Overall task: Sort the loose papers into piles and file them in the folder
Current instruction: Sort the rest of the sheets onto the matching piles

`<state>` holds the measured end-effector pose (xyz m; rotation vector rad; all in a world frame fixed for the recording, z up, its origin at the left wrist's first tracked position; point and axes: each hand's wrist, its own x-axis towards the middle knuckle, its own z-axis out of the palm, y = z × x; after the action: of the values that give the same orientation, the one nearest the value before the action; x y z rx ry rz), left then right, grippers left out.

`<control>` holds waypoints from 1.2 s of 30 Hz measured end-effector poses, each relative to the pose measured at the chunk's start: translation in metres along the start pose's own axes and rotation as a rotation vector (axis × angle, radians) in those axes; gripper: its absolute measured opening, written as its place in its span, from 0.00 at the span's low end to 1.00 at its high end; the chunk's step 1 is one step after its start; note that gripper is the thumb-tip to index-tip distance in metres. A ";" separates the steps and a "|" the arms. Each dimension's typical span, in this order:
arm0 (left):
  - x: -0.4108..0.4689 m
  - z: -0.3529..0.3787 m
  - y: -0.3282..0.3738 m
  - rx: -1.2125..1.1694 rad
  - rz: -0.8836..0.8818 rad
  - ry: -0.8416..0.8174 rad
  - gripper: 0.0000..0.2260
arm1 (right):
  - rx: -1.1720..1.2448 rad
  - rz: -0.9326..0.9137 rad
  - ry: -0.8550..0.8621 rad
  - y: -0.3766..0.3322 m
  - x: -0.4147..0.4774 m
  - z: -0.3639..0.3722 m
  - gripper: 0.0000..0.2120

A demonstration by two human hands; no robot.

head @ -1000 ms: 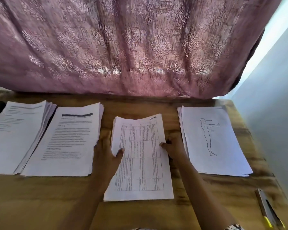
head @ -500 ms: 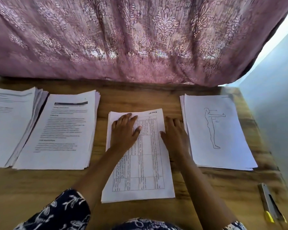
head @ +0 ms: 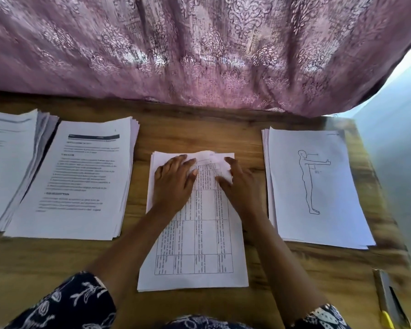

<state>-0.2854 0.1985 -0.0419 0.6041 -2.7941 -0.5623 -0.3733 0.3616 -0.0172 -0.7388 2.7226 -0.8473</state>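
Your right grip (head: 241, 186) has moved onto the far right corner of the middle pile (head: 199, 245) on the tabletop (head: 199, 134), bunching the top sheet (head: 220, 162) between thumb and fingers. Your left grip (head: 173, 184) lies flat on it, fingers straight. Pulling against that pinning grip may crease or tear the sheet.

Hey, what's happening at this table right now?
A person is sorting papers on a wooden table. Their left hand lies flat on the middle pile of grid-printed sheets, while the right hand pinches up the far right corner of its top sheet. Two text piles lie to the left and a drawing pile showing a body outline to the right. No folder is in view.
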 end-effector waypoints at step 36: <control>-0.007 -0.012 0.000 -0.498 -0.042 -0.005 0.32 | -0.202 -0.487 -0.299 0.006 -0.023 -0.007 0.30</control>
<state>-0.2755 0.1974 -0.0319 0.5474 -2.4985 -1.2134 -0.3582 0.3809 -0.0136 -1.4798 2.4104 -0.4881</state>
